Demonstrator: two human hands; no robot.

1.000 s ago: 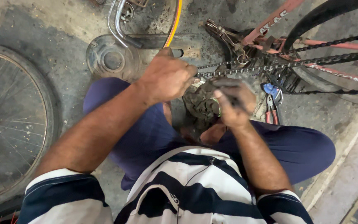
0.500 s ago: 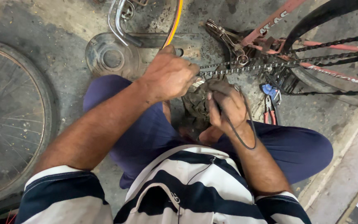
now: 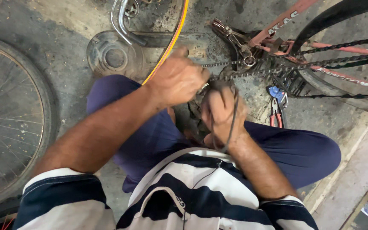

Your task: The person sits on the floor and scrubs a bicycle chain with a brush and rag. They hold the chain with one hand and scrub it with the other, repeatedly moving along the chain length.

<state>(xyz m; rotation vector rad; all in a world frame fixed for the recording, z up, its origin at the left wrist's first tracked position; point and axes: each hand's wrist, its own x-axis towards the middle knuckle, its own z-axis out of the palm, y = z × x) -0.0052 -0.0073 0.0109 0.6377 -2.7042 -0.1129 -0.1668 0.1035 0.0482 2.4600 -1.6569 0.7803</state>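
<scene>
My left hand (image 3: 177, 79) is closed around the bicycle chain (image 3: 243, 68) near the rear sprocket, knuckles up. Close beside it my right hand (image 3: 222, 113) grips a thin dark cable (image 3: 234, 115) that loops over the back of the hand. The chain runs right toward the red bicycle frame (image 3: 286, 19) and its rear wheel (image 3: 341, 17). What lies under both hands is hidden. I sit on the floor in dark blue trousers and a striped shirt.
A spoked bicycle wheel (image 3: 9, 115) lies at the left. A round metal dish (image 3: 111, 55) and a chrome part (image 3: 122, 23) sit at the top. A yellow rim edge (image 3: 171, 40) crosses beside them. Red-handled pliers (image 3: 275, 113) lie on the concrete floor at the right.
My right hand has drawn back toward my body with the cable now looped over it. My left hand has stayed on the chain.
</scene>
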